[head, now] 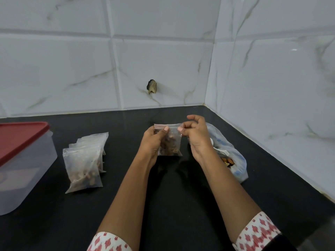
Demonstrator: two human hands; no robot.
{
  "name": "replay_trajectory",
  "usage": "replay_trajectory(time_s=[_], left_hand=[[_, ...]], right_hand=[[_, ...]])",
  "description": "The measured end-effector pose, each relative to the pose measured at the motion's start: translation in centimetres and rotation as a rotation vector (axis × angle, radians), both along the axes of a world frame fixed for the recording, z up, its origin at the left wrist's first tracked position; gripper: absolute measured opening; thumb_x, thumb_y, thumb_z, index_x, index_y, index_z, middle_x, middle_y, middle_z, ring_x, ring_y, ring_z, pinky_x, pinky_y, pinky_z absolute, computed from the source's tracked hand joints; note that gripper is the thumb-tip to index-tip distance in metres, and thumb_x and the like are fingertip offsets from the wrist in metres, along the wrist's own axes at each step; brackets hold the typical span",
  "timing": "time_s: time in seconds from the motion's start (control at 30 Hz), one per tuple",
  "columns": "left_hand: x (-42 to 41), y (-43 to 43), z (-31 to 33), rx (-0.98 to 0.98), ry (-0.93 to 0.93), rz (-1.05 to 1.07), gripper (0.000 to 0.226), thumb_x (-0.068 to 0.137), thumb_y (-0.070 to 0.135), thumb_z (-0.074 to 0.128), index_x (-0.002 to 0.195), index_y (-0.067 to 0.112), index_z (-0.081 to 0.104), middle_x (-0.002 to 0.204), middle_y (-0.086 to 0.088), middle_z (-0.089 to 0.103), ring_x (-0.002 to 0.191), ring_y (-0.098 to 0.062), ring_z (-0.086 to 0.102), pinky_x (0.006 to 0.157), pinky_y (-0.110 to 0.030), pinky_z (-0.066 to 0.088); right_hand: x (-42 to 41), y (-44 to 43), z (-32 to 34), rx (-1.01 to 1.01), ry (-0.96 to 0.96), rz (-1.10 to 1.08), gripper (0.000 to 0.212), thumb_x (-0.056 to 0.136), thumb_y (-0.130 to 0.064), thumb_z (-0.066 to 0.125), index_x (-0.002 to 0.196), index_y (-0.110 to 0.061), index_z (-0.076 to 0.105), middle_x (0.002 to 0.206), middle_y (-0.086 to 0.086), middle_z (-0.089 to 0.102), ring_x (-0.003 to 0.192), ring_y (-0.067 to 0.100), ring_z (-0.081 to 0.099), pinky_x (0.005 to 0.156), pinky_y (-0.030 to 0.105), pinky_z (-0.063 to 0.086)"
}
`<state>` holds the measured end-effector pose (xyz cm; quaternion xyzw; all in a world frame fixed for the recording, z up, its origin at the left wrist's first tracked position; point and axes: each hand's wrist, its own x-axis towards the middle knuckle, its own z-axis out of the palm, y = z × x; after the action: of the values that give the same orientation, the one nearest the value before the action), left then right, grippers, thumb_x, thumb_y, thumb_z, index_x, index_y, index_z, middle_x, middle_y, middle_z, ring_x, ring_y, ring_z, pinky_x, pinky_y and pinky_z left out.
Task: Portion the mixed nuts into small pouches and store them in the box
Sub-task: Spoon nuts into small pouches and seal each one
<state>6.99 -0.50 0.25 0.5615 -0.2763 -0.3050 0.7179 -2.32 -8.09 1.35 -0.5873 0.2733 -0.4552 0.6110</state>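
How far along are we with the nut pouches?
Done: several filled pouches lie stacked on the counter. In hand: the left hand and right hand pinch the top of another filled pouch, apparently sealing it. Left: the bulk bag still holds nuts, and the stack waits outside the box, its red lid on.

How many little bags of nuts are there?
5: one pouch pinched by left hand and right hand; about four overlapping in the pile beside the box; others may hide.

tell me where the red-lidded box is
Head view, far left on the black counter, the box sits just left of the filled pouches.
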Motion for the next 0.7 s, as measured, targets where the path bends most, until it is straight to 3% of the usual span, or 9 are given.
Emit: replay_trajectory(time_s=[0.1, 0.27, 0.43, 0.6, 0.7], left_hand=[[0.1, 0.0, 0.0, 0.012, -0.014, 0.022, 0.011, 0.091, 0.013, 0.057, 0.1, 0.006, 0.06, 0.083, -0.004, 0.063, 0.076, -0.013, 0.058, 0.066, -0.025, 0.047], [0.4, 0.2, 0.0, 0.016, -0.031, 0.09, 0.007, 0.092, 0.014, 0.056, 0.097, 0.011, 0.06, 0.094, -0.007, 0.065, 0.088, -0.017, 0.061, 0.074, -0.028, 0.051], [0.2, 0.5, 0.0, -0.004, -0.036, 0.056, 0.004, 0.088, 0.011, 0.06, 0.091, 0.011, 0.063, 0.085, -0.005, 0.066, 0.078, -0.014, 0.062, 0.066, -0.023, 0.049], [0.9, 1.2, 0.2, -0.041, 0.071, -0.13, 0.008, 0.089, 0.01, 0.058, 0.092, 0.005, 0.062, 0.082, -0.007, 0.066, 0.077, -0.016, 0.062, 0.07, -0.026, 0.053], [1.1, 1.1, -0.1, -0.042, 0.109, -0.117, 0.008, 0.09, 0.012, 0.056, 0.085, 0.008, 0.06, 0.082, -0.009, 0.064, 0.079, -0.019, 0.06, 0.075, -0.032, 0.053]], right_hand=[[0.0, 0.0, 0.0, -0.016, 0.02, -0.004, 0.038, 0.082, 0.012, 0.056, 0.103, -0.017, 0.044, 0.068, 0.0, 0.057, 0.072, 0.01, 0.053, 0.078, 0.022, 0.041], [0.4, 0.5, -0.1, -0.067, 0.063, 0.105, 0.042, 0.085, 0.001, 0.061, 0.12, -0.015, 0.044, 0.083, 0.003, 0.056, 0.088, 0.015, 0.054, 0.091, 0.025, 0.042], [0.4, 0.6, 0.0, -0.103, 0.036, 0.024, 0.038, 0.081, 0.006, 0.064, 0.109, -0.013, 0.048, 0.07, -0.001, 0.055, 0.074, 0.011, 0.053, 0.08, 0.022, 0.044], [0.7, 0.4, -0.2, -0.111, 0.091, -0.069, 0.033, 0.081, 0.003, 0.065, 0.105, -0.016, 0.052, 0.068, -0.004, 0.056, 0.074, 0.01, 0.055, 0.083, 0.027, 0.044], [0.7, 0.3, -0.3, -0.12, 0.076, -0.082, 0.033, 0.08, 0.004, 0.065, 0.105, -0.014, 0.052, 0.064, -0.005, 0.053, 0.072, 0.009, 0.055, 0.087, 0.026, 0.044]])
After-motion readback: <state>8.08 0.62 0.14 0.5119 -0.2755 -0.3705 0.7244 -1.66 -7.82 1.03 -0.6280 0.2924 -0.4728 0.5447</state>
